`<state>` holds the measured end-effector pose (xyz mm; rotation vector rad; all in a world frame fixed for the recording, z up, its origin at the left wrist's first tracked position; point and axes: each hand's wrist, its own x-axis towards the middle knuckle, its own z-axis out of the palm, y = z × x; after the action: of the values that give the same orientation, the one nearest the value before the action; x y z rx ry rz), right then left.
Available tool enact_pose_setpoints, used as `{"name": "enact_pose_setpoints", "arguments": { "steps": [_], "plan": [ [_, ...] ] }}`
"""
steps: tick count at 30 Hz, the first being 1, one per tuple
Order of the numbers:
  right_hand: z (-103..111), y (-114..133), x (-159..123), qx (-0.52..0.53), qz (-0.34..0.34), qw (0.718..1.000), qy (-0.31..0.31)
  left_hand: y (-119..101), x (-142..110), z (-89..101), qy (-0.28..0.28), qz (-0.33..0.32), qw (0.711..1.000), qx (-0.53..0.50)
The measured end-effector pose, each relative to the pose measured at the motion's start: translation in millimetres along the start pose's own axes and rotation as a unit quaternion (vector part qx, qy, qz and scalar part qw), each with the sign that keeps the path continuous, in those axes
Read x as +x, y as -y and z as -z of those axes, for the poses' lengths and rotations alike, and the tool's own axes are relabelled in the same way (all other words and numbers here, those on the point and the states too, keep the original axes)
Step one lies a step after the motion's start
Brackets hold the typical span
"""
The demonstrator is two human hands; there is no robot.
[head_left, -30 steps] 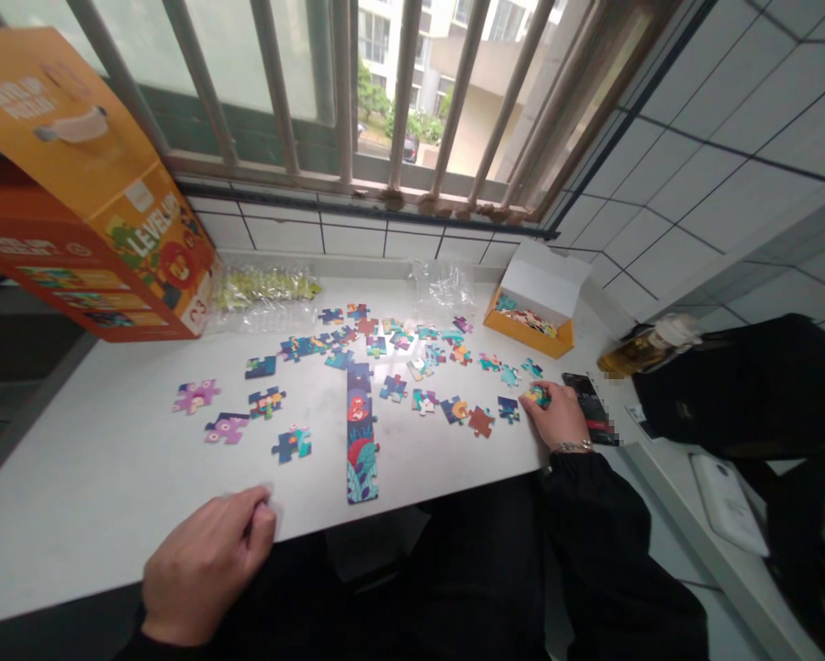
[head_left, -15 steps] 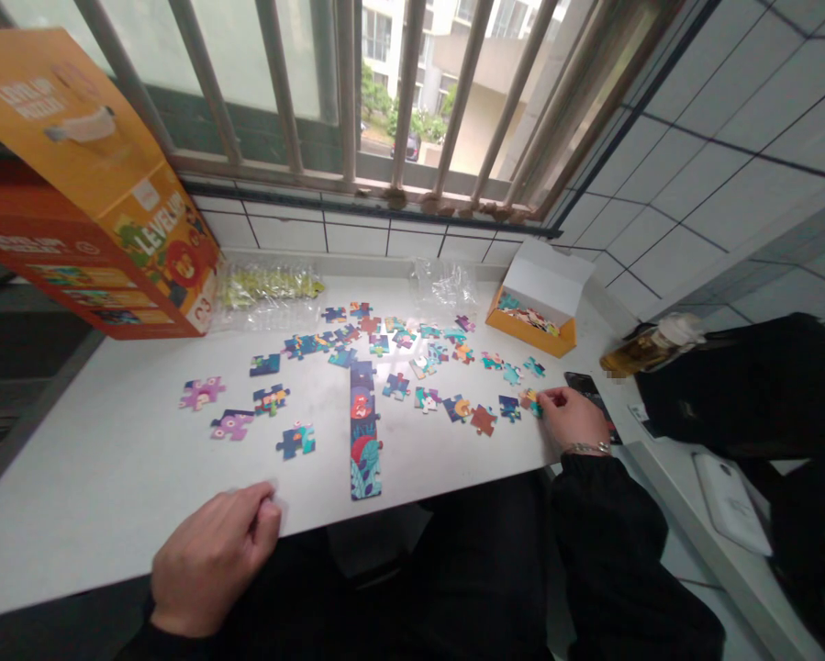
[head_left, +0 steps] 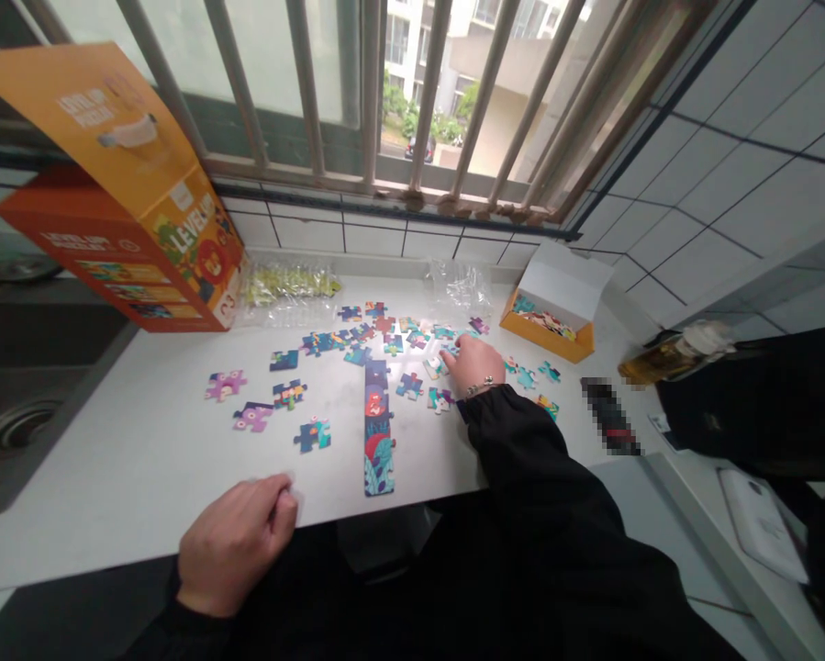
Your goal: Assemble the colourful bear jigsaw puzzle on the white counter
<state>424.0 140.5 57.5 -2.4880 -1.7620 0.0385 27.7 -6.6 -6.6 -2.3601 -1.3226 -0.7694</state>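
Observation:
My right hand point(head_left: 473, 364) reaches out over the white table point(head_left: 129, 459) into the scatter of loose puzzle pieces point(head_left: 357, 338). Its fingers are bent down onto a piece near the middle of the scatter. A joined strip of pieces point(head_left: 378, 427) runs from the scatter toward me, just left of that hand. My left hand point(head_left: 237, 542) rests as a closed fist at the table's front edge, with nothing showing in it. Three separate pieces point(head_left: 253, 401) lie to the left, and one colourful piece point(head_left: 547, 405) lies right of my sleeve.
A big orange puzzle box point(head_left: 143, 202) leans at the back left. Plastic bags point(head_left: 288, 285) lie along the tiled wall. A small orange box point(head_left: 546, 323) with a white lid holds more pieces. A dark phone point(head_left: 608, 418), a bottle point(head_left: 674, 353) and a black bag point(head_left: 763, 386) sit right; a sink point(head_left: 19, 422) left.
My right hand has left the colourful piece at the right edge and moved left and forward into the middle pieces. The left fist stays put. The view has shifted a little.

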Motion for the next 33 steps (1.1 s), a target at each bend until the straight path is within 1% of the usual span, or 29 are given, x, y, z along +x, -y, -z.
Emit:
{"name": "enact_pose_setpoints", "arguments": {
  "steps": [2, 4, 9, 14, 18, 21, 25, 29, 31, 33],
  "plan": [
    [-2, 10, 9, -0.011, -0.017, 1.0, 0.017, 0, 0, 0.2, 0.0, 0.001, 1.0, -0.003],
    [-3, 12, 17, -0.01, -0.019, 0.999, 0.026, -2, 1, 1.1, -0.003, 0.001, 1.0, -0.005],
    [-4, 3, 33, -0.004, -0.017, 0.999, 0.041, -5, 4, 3.6, -0.006, 0.005, 1.0, -0.004],
    [-5, -1, 40, 0.001, -0.03, 0.999, 0.043, -5, 4, 3.8, -0.001, 0.005, 1.0, -0.006],
    [-8, 7, 43, 0.003, -0.045, 0.998, 0.045, -5, 2, 2.3, 0.002, 0.007, 1.0, -0.007],
    [-10, 13, 46, 0.009, -0.039, 0.998, 0.046, -4, 1, 1.3, 0.001, 0.007, 1.0, -0.01],
    [-11, 15, 49, 0.024, 0.009, 0.999, 0.045, -4, 1, 2.0, 0.003, 0.01, 1.0, -0.016],
    [-4, 7, 44, 0.046, 0.057, 0.996, 0.044, -5, 3, 3.9, 0.0, 0.007, 1.0, -0.012],
    [2, 0, 34, 0.076, 0.105, 0.991, 0.034, -5, 4, 4.4, -0.003, 0.006, 1.0, -0.01],
    [10, -7, 15, 0.118, 0.187, 0.975, 0.025, -5, 4, 4.6, 0.001, 0.006, 1.0, -0.009]
  ]
}}
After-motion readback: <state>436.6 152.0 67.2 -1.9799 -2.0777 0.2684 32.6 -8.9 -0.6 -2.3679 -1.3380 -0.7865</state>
